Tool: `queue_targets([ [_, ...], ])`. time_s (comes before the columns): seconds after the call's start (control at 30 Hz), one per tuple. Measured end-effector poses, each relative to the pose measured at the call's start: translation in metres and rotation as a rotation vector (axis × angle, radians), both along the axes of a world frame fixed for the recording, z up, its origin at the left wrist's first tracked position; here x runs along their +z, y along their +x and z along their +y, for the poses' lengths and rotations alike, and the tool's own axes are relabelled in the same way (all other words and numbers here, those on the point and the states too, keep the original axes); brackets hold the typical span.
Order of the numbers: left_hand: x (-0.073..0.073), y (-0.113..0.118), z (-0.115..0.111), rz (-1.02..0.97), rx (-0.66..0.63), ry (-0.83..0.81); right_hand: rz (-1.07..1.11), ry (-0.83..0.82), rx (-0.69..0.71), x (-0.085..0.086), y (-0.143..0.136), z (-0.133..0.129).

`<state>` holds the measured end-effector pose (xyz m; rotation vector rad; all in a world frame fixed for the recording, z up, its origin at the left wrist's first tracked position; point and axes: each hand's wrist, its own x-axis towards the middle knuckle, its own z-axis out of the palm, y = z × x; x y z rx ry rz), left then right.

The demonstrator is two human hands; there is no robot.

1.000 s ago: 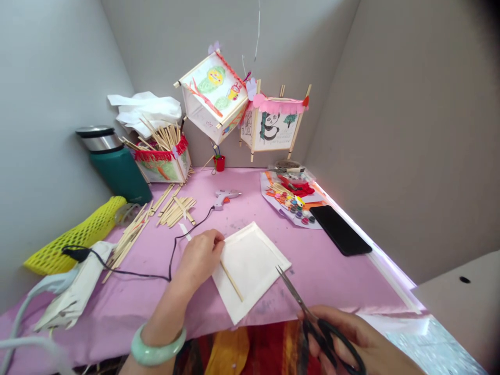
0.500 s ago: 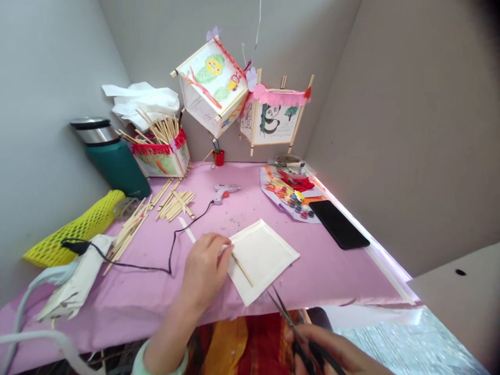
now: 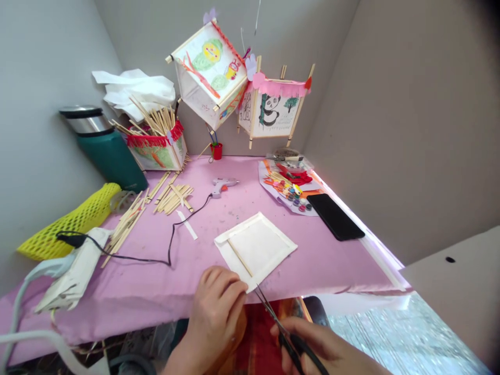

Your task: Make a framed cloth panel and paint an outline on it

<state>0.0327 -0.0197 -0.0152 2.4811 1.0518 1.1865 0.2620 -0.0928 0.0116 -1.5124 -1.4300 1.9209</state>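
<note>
Right hand (image 3: 308, 336): clamped around the handles of the scissors (image 3: 273, 316), at the front edge of the table.
Scissors: pointed away from the person and toward the left, blades slightly parted, tips right by the near corner of the paper (image 3: 267, 247); whether they touched it could not be told.
Left hand (image 3: 216, 307): back of the hand uppermost, fingers bent together, their tips at the same near corner; the thumb was hidden, so whether the corner was pinched could not be told.
Paper: white, roughly square, flat on the table (image 3: 332, 271) with one corner toward the person, near the front edge; a raised band ran along its far sides.
Stick (image 3: 239, 257): thin, lying on the paper, near its left side and roughly parallel to it.
Strip (image 3: 189, 228): narrow and white, lying apart from the paper, to its left.
Glue gun (image 3: 224, 186): on its side beyond the paper, nozzle to the right, a black cord trailing left.
Left of table: loose bamboo (image 3: 174, 199), a green bottle (image 3: 111, 156) and a yellow net (image 3: 70, 224).
Right of table: a black phone (image 3: 336, 216), lying flat near small paint pots (image 3: 300, 203).
</note>
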Motion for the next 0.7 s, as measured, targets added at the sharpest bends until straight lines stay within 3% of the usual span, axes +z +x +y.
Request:
queue_targets([
  [0.33,-0.005,0.003,0.000,-0.060,0.021,0.029,0.212,-0.056,-0.078,0.001,-0.022,0.015],
  [0.53,-0.006,0.003,0.001,-0.082,0.004,0.034,0.164,-0.057,-0.104,0.016,-0.036,0.026],
  [0.7,-0.007,0.002,0.001,-0.096,-0.003,0.056,0.168,-0.051,-0.102,0.013,-0.036,0.025],
])
